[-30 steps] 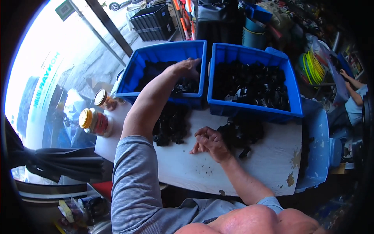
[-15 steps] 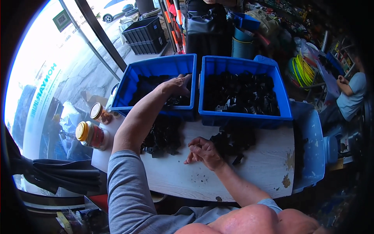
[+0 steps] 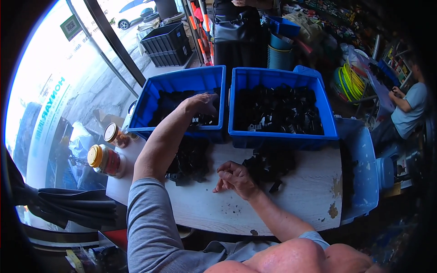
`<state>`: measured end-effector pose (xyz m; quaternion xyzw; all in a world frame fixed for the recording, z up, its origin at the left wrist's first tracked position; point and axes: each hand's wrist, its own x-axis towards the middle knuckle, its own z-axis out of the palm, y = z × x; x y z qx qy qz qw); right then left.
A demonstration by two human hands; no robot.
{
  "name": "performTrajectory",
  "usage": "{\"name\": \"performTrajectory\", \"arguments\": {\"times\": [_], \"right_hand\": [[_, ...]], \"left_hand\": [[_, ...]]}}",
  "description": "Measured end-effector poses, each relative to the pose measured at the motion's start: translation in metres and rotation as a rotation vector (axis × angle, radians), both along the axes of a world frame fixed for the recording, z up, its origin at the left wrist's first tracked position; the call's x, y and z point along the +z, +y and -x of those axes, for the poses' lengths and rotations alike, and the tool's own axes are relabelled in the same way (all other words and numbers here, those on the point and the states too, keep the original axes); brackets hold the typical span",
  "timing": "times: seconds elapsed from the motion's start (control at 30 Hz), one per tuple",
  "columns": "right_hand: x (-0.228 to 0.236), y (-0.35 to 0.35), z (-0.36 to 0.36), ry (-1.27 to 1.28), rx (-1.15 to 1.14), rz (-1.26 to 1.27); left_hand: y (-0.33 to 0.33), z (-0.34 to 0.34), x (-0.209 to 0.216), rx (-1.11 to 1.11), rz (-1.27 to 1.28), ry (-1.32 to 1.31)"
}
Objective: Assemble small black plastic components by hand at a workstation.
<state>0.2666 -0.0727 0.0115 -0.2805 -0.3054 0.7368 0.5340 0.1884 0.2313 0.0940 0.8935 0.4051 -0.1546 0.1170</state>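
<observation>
My left arm stretches over the table into the left blue bin [image 3: 182,129]. There my left hand [image 3: 203,103] is over black plastic parts [image 3: 170,103], near the bin's right wall. Its fingertips are smeared and shaded, and I cannot see what they touch. My right hand [image 3: 237,180] rests on the pale table with its fingers curled and the thumb close to them. Anything inside those fingers is hidden. Just beyond it lies a loose pile of black parts [image 3: 268,164]. Another black pile [image 3: 187,159] sits below my left forearm.
The right blue bin [image 3: 284,140] holds many similar black parts. Two jars, one yellow-lidded [image 3: 107,159] and one smaller [image 3: 116,134], stand at the table's left edge. A translucent blue tub [image 3: 364,168] adjoins its right side. One person stands beyond the bins; another sits far right.
My left hand has shifted slightly left and nearer inside the left bin. My right hand keeps its place and curled shape. The whole view has moved a little.
</observation>
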Motion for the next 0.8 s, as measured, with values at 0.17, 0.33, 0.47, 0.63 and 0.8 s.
{"name": "performTrajectory", "arguments": {"times": [0.17,0.33,0.47,0.63,0.8], "right_hand": [[0.003,-0.001,0.002,-0.004,-0.007,0.011],[0.001,0.0,0.003,-0.029,-0.021,0.003],[0.0,0.001,0.001,-0.047,-0.017,-0.013],[0.004,-0.001,0.001,-0.033,-0.02,-0.012],[0.004,-0.001,0.001,0.003,-0.027,0.013]], "left_hand": [[-0.006,0.0,0.002,-0.021,0.051,-0.038],[-0.001,0.0,0.002,0.051,0.074,-0.083],[-0.003,-0.003,-0.009,0.011,-0.003,-0.094],[0.009,0.0,-0.018,-0.061,0.054,-0.079],[0.02,-0.008,-0.037,-0.1,-0.053,0.009]]}}
